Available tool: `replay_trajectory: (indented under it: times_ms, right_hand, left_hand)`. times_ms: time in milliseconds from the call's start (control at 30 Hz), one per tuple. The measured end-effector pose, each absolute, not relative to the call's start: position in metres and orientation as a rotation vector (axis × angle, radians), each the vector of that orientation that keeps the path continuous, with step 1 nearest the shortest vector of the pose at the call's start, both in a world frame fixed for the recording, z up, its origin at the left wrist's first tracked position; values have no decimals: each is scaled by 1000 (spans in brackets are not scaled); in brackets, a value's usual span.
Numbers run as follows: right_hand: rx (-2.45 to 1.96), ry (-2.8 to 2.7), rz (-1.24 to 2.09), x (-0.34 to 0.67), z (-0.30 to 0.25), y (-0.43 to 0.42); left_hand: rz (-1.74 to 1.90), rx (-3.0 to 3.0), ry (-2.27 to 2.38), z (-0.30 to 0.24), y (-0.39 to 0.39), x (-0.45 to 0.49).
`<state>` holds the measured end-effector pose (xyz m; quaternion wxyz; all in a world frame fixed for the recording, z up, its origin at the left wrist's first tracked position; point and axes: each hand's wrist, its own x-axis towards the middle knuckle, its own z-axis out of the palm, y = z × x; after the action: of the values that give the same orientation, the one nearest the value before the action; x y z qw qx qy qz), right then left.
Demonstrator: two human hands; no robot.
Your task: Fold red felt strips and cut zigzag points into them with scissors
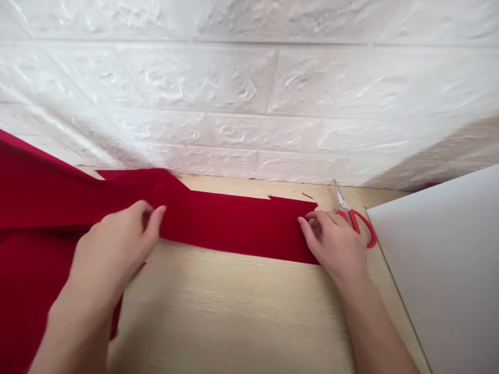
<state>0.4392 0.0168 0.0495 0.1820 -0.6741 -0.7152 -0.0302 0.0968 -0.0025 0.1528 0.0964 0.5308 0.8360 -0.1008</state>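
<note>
A long strip of red cloth (234, 221) lies flat on a pale wooden surface (234, 306), with a small notch in its far edge near the right end. My right hand (335, 241) is at that end, thumb and forefinger drawn together on the cloth's edge. Just beyond its knuckles lie red-handled scissors (364, 226), blades pointing at the wall. On the left, my left hand (120, 239) hovers over the bunched part of the cloth. Its fingers are bent and the thumb stands apart from them; the fingertips are mostly hidden.
A white wall with a raised brick pattern (234, 83) rises directly behind the surface. To the right stands a white panel or board (448, 259). More red cloth (23, 291) is heaped at the left edge. A thin red scrap (307, 195) lies near the scissors.
</note>
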Motion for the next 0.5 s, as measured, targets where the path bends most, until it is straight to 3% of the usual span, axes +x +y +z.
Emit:
replay_trajectory:
  times_ms: [233, 500]
  right_hand:
    - [-1988, -2012, 21, 436, 51, 17]
    - [-2072, -2010, 86, 432, 54, 16]
  left_hand:
    - [-192, 1065, 2682, 146, -11, 62]
    - [-169, 1151, 2564, 133, 3, 51]
